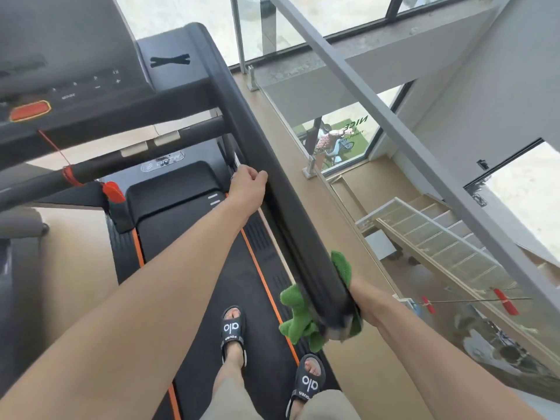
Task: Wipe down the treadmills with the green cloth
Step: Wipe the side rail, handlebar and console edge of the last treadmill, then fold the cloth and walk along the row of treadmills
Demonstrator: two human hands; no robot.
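- An upper gym floor beside a glass balustrade (pixel 409 225) over a stairwell; the person stands on the black treadmill's orange-edged belt (pixel 194 268).
- The left hand (pixel 247 184) grasps the long black padded handrail (pixel 254 153) midway along.
- The right hand (pixel 365 304) clamps the fluffy green cloth (pixel 298 316) around the rail's near end.
- The rail runs away from the person towards the console (pixel 72 83), so wiping likely travels towards the left hand.

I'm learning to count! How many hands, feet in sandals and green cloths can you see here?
Hands: 2, the left hand and the right hand
Feet in sandals: 2, the left foot and the right foot
Green cloths: 1, the green cloth
Total: 5
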